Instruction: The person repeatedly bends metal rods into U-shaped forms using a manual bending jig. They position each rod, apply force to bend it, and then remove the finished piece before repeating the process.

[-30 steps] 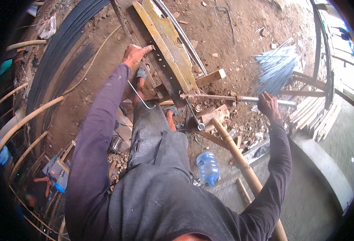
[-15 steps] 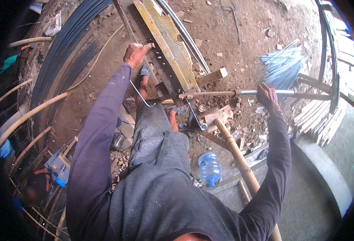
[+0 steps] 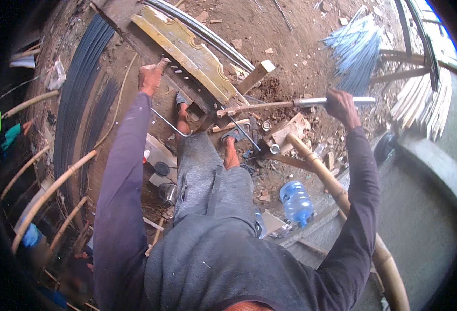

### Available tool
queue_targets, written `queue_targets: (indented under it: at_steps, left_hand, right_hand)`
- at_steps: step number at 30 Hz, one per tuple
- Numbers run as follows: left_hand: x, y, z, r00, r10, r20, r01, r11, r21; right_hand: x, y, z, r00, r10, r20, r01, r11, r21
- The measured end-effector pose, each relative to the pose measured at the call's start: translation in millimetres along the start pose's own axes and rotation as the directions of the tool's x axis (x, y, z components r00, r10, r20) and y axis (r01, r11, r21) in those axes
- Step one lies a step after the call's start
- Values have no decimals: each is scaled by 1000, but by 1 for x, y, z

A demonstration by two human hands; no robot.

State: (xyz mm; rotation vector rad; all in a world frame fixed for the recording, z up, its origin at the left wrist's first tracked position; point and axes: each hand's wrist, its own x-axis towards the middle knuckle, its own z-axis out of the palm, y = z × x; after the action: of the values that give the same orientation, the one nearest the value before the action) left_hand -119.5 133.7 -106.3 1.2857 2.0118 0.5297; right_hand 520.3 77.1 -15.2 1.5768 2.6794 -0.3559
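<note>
My right hand (image 3: 341, 106) is wrapped round the pipe handle of a rebar bending lever (image 3: 270, 106); its rusty head rests at the near end of the bench (image 3: 172, 78). My left hand (image 3: 151, 76) is closed at the bench's left edge, beside several short metal pegs, with thumb and forefinger towards them. From behind the left forearm comes a thin hook-ended steel rod (image 3: 167, 120), apparently held in that hand; the grip itself is hidden. Below the lever head, another straight length of rod (image 3: 245, 133) slants down to the right.
A yellow moulded board (image 3: 184, 49) lies along the bench. Bundled rods (image 3: 355, 49) and wooden strips (image 3: 420, 103) lie to the right. A bamboo pole (image 3: 337, 194) and a clear blue water jug (image 3: 296, 203) are near my right side. Long dark rods (image 3: 78, 98) curve at left; people show at lower left.
The view has shifted, so the bench appears further left and the jug further right. Both hands keep their grips, and the lever still lies across the near end of the bench.
</note>
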Motion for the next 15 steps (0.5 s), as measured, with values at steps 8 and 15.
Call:
queue_targets:
  at_steps: [8,15]
  left_hand:
    - [10,-11,6,990,128,-57,-131,990,-58]
    - [20,-16,4,939,344,11,-330,890,317]
  right_hand:
    - [-30,-27,32,955,295,-16,-294,943,-159]
    - [-113,-105,47,830,498,-252,-551,803,-228]
